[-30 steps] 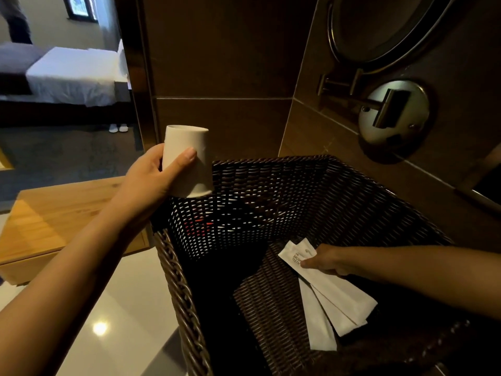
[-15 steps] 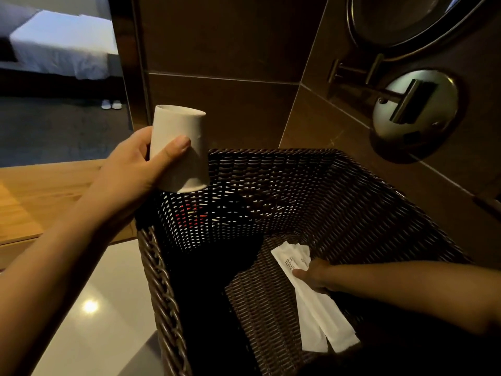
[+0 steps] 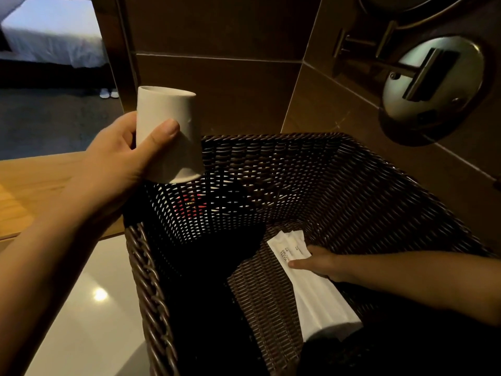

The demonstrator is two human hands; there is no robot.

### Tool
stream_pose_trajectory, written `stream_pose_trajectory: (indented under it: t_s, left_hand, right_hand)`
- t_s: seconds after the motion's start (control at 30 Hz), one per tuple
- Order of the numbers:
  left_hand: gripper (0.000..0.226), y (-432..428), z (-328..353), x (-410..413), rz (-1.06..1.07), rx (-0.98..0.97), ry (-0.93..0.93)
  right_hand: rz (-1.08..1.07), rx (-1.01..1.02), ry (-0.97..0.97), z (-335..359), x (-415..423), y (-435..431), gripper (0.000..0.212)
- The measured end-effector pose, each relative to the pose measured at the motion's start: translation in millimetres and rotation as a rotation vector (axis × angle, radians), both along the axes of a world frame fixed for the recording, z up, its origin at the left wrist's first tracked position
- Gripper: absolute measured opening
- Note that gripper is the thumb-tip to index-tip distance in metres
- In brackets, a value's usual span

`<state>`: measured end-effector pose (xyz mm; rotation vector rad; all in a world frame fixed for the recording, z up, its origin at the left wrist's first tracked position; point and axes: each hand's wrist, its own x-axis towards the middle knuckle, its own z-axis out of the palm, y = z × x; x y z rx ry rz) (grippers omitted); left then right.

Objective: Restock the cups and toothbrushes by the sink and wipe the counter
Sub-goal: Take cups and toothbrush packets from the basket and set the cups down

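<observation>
A white cup (image 3: 168, 134), upside down, is held by my left hand (image 3: 113, 161) just above the left rim of a dark woven basket (image 3: 366, 185). Thumb and fingers wrap round its side. Down inside the basket my right hand (image 3: 320, 263) pinches white wrapped toothbrush packets (image 3: 311, 283) that lie slanted on the basket floor. The packets' lower ends are lost in shadow.
A brown tiled wall stands behind the basket, with a round metal mirror mount (image 3: 433, 80) on the right. A white glossy counter (image 3: 86, 308) lies at lower left beside a wooden ledge (image 3: 24, 191). A bed (image 3: 54, 36) shows through the doorway.
My right hand has gathered the fanned packets into one bundle and drawn them a little nearer. The cup has kept its place by the basket rim; the view tipped downward.
</observation>
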<state>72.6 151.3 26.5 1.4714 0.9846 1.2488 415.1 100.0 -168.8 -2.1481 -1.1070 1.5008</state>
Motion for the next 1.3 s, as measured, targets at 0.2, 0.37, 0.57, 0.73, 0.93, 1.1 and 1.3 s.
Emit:
stream_pose_trajectory:
  t_s: [0.2,0.37,0.57,0.73,0.93,1.1,1.3]
  left_hand:
    - [0.04,-0.9,-0.1,0.7,0.009,0.0,-0.009]
    - [0.05,4.2,-3.6,-2.4,0.018,-0.005,0.013]
    - [0.073,3.9,-3.0,-0.2,0.031,-0.013,0.051]
    - [0.07,-0.6,3.8,2.9,0.038,-0.039,0.045]
    - [0.068,-5.7,11.2,-0.2,0.102,-0.051,0.035]
    - [0.062,-19.5,9.5,0.6,0.157,-0.038,0.012]
    - [0.058,-40.5,11.4,-4.2,0.17,-0.014,-0.028]
  right_hand:
    - [0.138,-0.015,0.142,14.8,-3.2,7.3,0.043]
    - [0.191,0.009,0.154,32.5,-19.9,7.0,0.035]
    - [0.268,0.199,0.221,77.3,-52.8,9.3,0.04]
    - [0.23,0.448,0.178,130.4,-66.1,6.4,0.044]
    - [0.122,0.689,0.248,198.6,-76.5,10.1,0.036]
    - [0.131,0.794,0.288,235.1,-92.4,7.7,0.028]
    - [0.215,0.818,0.294,259.1,-126.0,7.4,0.026]
